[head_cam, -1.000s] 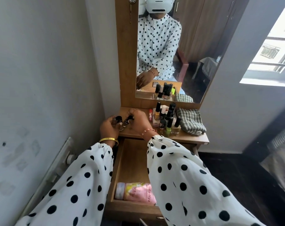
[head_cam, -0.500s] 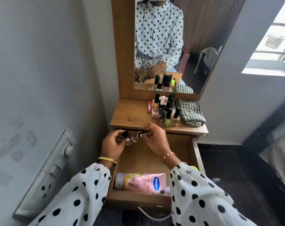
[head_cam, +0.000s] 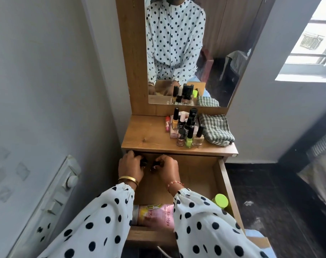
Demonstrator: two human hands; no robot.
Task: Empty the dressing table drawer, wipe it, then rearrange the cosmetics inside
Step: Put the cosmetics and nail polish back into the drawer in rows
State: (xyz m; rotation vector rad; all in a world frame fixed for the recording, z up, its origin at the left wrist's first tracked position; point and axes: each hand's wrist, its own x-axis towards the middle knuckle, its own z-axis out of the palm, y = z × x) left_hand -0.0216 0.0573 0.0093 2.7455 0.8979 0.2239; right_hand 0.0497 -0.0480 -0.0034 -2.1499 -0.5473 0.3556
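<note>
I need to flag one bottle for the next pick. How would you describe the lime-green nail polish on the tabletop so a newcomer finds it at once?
Start at the mirror and drop to the wooden tabletop below it. A cluster of small bottles stands there, left of the checked cloth. In the cluster's front row, the lime-green nail polish stands between a brownish bottle and a beige one, the only bright green bottle among them.

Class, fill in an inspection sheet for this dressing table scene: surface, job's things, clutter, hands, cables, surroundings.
Surface: wooden tabletop, left part bare.
Job's things: drawer open; pink lotion bottle lying at its front; green-lidded jar by its right wall; nail polish bottles grouped on the tabletop.
Clutter: checked cloth.
Hands: left hand and right hand each grip a small dark-capped bottle at the drawer's back.
Cables: nothing seen.
Surroundings: mirror, wall switch panel, window.
</note>
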